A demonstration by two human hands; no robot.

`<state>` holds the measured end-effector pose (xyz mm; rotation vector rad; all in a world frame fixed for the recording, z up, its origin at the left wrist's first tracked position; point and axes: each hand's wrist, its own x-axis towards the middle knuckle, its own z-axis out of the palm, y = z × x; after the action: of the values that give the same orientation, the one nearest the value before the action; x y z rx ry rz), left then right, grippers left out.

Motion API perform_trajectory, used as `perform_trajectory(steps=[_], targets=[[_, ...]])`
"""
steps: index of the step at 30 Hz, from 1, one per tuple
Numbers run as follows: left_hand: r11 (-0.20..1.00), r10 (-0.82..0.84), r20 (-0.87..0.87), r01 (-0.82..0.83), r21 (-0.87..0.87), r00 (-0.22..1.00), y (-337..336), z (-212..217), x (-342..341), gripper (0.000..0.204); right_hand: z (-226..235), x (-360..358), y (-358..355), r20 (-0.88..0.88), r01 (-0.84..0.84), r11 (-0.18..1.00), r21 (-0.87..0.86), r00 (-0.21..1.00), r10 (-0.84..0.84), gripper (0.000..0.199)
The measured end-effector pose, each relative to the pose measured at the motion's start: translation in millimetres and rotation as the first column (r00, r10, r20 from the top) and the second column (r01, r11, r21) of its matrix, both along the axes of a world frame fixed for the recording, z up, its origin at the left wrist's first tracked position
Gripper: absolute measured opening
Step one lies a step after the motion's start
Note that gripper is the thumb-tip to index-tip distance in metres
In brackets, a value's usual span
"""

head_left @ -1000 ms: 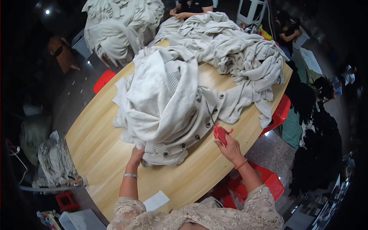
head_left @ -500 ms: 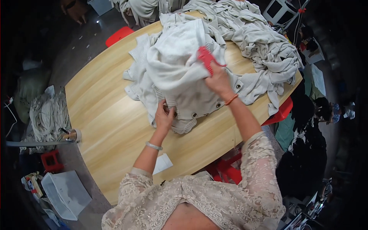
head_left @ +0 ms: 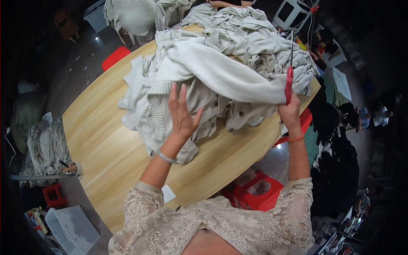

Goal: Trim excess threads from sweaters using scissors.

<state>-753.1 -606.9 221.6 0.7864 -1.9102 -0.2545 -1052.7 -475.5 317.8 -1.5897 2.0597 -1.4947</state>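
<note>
An off-white knitted cardigan (head_left: 225,74) with ribbed edges and dark buttons lies bunched on the wooden table. At the table's right side my right hand (head_left: 290,114) is closed around red-handled scissors (head_left: 289,83), whose dark blades point up and away. The same hand grips the end of a long stretch of the cardigan, probably a sleeve, pulled out to the right. My left hand (head_left: 182,114) lies over the near part of the garment, close to a ribbed band, with its fingers spread and nothing held. Whether its fingertips touch the knit is hard to tell.
Similar knitwear is heaped (head_left: 280,46) along the far right edge of the table (head_left: 106,144). A white slip (head_left: 168,194) lies near the front edge. A red stool (head_left: 259,191) stands below it, and a white bin (head_left: 73,229) sits at lower left. Another person's arm (head_left: 229,4) shows beyond the heap.
My right hand moved right with the scissors, drawing a length of the cardigan out with it. The left hand let go of the ribbed edge and spread its fingers. The view shifted slightly.
</note>
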Motion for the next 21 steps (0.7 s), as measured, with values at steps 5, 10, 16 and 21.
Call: perform_trajectory(steps=[5, 10, 16, 21], targets=[[0.999, 0.027, 0.212, -0.018, -0.045, 0.977, -56.2, 48.9, -60.9, 0.092, 52.4, 4.7, 58.7, -0.323, -0.122, 0.985, -0.124, 0.943, 0.076, 0.046], [0.807, -0.487, -0.216, 0.531, 0.26, 0.846, -30.4, 82.4, -115.2, 0.018, 78.1, -57.2, 119.1, -0.022, 0.156, 0.94, -0.303, 0.985, -0.17, 0.038], [0.175, -0.766, -0.562, 0.942, 0.285, 0.312, 110.8, 181.9, -47.8, 0.034, 116.4, -131.4, 130.5, 0.09, 0.255, 0.909, -0.33, 0.967, -0.238, 0.044], [0.091, -0.482, -0.814, 0.942, 0.322, 0.325, 174.8, 149.2, 48.3, 0.024, 152.6, 60.6, 16.8, -0.131, -0.073, 0.954, -0.291, 0.991, 0.036, 0.046]])
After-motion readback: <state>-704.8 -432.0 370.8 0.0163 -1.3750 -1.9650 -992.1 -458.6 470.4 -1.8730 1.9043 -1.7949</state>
